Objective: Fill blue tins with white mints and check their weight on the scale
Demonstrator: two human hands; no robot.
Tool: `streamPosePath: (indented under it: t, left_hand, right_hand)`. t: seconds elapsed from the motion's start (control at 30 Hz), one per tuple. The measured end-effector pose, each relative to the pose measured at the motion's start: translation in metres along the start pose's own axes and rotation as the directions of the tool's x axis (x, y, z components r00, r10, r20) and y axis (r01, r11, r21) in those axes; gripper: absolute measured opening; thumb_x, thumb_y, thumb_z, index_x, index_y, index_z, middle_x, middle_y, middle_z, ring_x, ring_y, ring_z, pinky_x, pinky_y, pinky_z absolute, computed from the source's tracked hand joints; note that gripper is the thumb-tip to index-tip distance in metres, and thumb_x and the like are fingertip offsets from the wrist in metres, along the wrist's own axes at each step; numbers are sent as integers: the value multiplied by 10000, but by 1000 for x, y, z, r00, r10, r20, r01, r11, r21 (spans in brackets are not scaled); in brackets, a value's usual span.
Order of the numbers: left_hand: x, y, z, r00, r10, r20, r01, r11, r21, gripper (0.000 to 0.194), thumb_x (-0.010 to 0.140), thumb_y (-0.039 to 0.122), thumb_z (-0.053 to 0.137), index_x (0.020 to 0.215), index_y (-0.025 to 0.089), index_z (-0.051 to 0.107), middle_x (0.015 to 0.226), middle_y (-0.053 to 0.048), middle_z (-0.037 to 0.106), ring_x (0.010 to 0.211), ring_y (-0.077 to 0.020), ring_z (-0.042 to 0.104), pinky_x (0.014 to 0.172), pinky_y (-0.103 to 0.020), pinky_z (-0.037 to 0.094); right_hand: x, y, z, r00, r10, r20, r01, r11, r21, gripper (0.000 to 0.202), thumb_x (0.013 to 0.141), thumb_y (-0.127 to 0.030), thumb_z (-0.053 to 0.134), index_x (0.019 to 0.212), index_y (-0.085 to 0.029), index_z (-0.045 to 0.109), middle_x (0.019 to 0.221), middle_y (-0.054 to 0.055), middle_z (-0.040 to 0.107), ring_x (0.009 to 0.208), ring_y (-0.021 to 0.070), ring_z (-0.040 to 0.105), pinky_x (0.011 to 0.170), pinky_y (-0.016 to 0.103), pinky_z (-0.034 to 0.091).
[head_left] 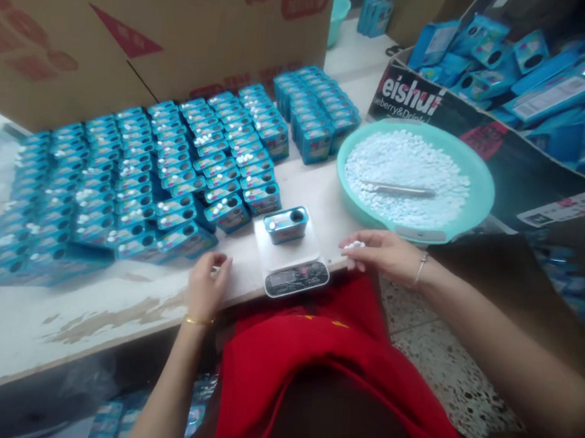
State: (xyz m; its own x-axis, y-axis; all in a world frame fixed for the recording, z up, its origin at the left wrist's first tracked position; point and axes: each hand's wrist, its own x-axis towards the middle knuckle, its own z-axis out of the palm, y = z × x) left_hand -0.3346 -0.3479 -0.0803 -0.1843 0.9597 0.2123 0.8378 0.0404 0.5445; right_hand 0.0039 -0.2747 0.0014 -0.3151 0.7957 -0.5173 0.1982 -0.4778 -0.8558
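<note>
A small blue box [285, 229] with a dark round hole in its top stands upright on the pan of a white digital scale [296, 277]. My right hand [387, 254] is closed on several small white tablets [355, 245], held at its fingertips just right of the scale. Left of the scale, my left hand [208, 285] rests by the table edge with its fingers curled together; a pale speck shows between them, too small to name. Beyond my right hand sits a mint-green basin [347, 196] full of white tablets, with a metal scoop-like tool [399, 190] lying on top.
Rows of blue boxes [135, 181] cover the table [115, 313] to the left, many with white tablets on their tops. A big brown carton [210, 33] stands behind them. At right, a printed carton [444, 116] holds a heap of blue boxes.
</note>
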Motion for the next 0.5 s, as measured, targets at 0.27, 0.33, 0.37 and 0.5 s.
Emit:
streamPosePath:
  t: [0.27, 0.33, 0.37, 0.5]
  left_hand:
    - [-27, -23, 27, 994, 96, -53, -90, 991, 95, 109, 884, 276, 472, 875, 203, 552, 897, -80, 589, 903, -220, 547, 831, -387, 453]
    - [-26, -23, 25, 993, 105, -52, -101, 992, 81, 107, 891, 275, 465, 878, 207, 547, 894, -76, 583, 899, -218, 547, 827, -382, 454]
    - [-26, -23, 24, 992, 112, -51, -108, 991, 76, 104, 893, 273, 464, 881, 208, 545, 895, -75, 583, 900, -219, 545, 827, -382, 452]
    - [-26, -25, 24, 990, 133, -56, -129, 990, 64, 93, 900, 265, 464, 889, 209, 537, 902, -78, 587, 903, -225, 539, 830, -391, 447]
  right_hand:
    - [24, -59, 28, 969, -232, 80, 245, 929, -278, 142, 714, -274, 735, 803, -174, 690, 539, -11, 620, 486, 95, 517, 500, 239, 427]
    - [33, -70, 39, 956, -278, 93, 292, 880, -374, 109, 735, -226, 708, 819, -158, 689, 529, -13, 613, 472, 92, 512, 496, 235, 421]
    - [38, -74, 45, 953, -290, 89, 299, 849, -435, 95, 745, -196, 688, 828, -151, 689, 520, -16, 605, 469, 94, 513, 496, 235, 418]
    - [53, -83, 61, 938, -342, 61, 286, 659, -696, 136, 736, -87, 640, 847, -138, 699, 557, -12, 601, 541, 119, 551, 560, 246, 429]
